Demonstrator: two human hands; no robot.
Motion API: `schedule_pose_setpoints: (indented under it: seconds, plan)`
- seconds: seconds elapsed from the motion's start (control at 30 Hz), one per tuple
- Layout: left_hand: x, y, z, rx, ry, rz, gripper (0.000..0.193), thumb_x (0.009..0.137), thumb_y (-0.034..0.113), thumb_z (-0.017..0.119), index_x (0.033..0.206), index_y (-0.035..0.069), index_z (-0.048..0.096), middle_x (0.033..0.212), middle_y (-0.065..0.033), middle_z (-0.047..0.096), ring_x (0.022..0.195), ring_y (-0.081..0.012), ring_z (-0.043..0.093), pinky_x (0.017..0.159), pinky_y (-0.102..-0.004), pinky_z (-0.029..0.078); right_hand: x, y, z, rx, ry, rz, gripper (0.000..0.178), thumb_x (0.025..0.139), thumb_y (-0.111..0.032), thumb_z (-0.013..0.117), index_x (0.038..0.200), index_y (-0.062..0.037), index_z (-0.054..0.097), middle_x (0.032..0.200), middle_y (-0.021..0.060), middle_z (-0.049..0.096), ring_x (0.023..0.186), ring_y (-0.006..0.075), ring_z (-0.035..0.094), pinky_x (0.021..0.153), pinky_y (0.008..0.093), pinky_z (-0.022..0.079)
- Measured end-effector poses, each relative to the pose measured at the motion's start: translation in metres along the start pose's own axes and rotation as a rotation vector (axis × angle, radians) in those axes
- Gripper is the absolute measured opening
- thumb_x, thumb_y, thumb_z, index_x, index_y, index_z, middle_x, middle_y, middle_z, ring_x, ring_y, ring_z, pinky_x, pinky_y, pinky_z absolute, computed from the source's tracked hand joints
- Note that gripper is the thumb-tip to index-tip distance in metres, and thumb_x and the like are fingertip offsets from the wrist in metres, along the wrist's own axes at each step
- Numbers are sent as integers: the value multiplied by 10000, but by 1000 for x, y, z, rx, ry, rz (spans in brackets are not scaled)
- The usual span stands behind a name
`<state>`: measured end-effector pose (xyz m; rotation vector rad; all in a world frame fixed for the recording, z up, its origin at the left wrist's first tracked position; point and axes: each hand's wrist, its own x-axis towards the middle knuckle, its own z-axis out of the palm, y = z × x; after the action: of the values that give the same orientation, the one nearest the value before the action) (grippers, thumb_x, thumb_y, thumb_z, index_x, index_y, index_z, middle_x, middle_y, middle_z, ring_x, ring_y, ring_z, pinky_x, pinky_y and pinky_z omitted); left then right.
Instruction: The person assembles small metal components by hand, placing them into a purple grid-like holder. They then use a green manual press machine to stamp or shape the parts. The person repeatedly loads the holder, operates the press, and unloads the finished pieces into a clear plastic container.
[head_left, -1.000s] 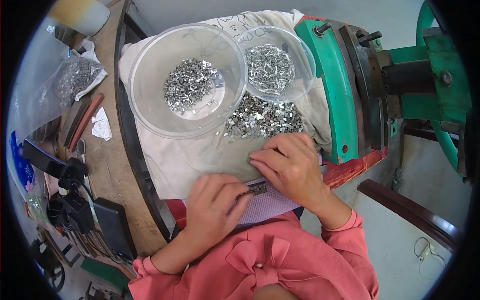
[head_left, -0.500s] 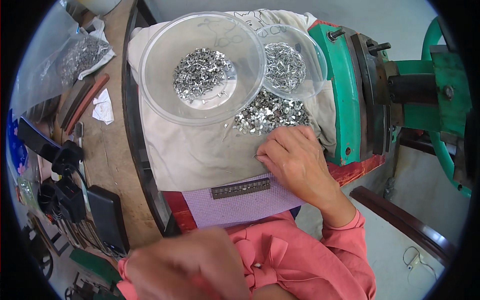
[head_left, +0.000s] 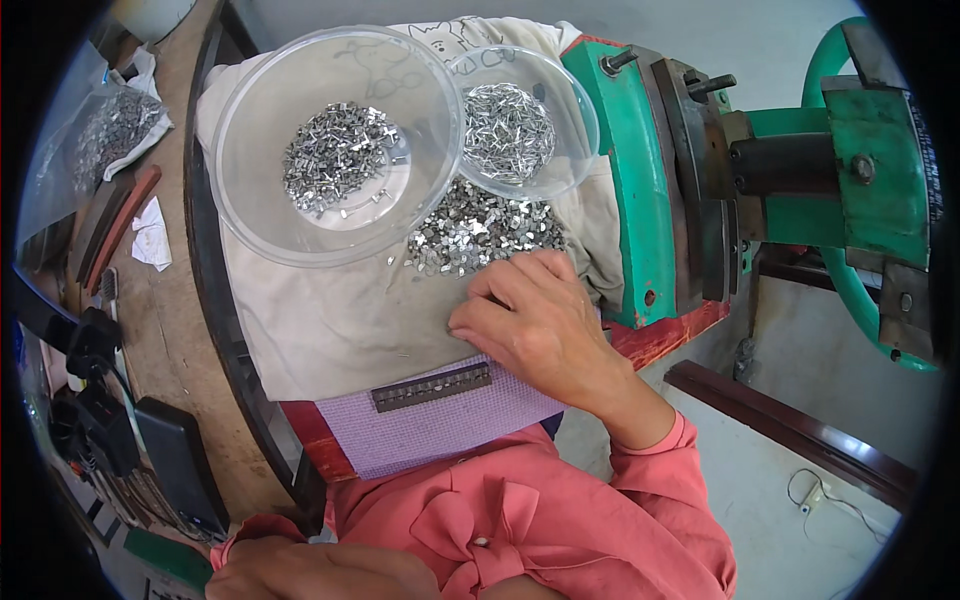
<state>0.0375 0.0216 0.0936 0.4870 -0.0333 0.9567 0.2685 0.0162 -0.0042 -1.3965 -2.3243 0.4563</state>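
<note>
My right hand (head_left: 530,325) rests on the beige cloth (head_left: 300,330), just below a loose pile of small flat metal pieces (head_left: 480,232). Its thumb and forefinger are pressed together, and whatever they may hold is hidden. Below and left of that hand, a dark slotted metal bar (head_left: 432,387) lies on a purple textured mat (head_left: 400,440), with small bright pieces along its slots. At the lower edge, my left hand (head_left: 330,575) is partly cut off by the frame and its fingers are hidden.
A large clear plastic bowl (head_left: 228,190) holds short metal pieces; a smaller clear bowl (head_left: 580,165) holds thin metal pins. A green machine vise (head_left: 645,230) stands to the right. On the wooden bench (head_left: 180,330) at left are a white paper scrap (head_left: 151,236) and a black device (head_left: 180,465).
The whole view has shifted, so the bowls and vise sit further left. My left hand has dropped toward the lower edge. A thin metal tip that showed at my right fingertips is out of sight.
</note>
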Motion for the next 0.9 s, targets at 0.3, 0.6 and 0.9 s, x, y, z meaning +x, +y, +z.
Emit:
schedule_pose_setpoints:
  seconds: [0.3,0.6,0.9]
  plan:
    - [0,6,-7,1,-62,-29,163,779,60,874,874,-1,757,913,-95,629,554,-111,529,472,-233,364,-7,-2,4,-39,34,23,190,722,-132,824,862,-136,695,879,-5,581,826,200,583,804,354,394]
    - [-2,4,-6,29,-50,26,196,779,60,879,907,-12,750,859,-91,621,536,-95,543,454,-220,365,-11,-4,0,-60,29,87,191,724,-126,824,866,-148,697,878,-13,589,841,206,581,800,364,382]
    - [-50,-3,-46,1313,490,-97,141,795,37,792,907,26,708,836,-82,643,699,-203,601,554,-292,435,-10,-3,-18,-134,124,103,159,754,-117,767,868,-124,657,880,19,593,846,220,579,807,375,389]
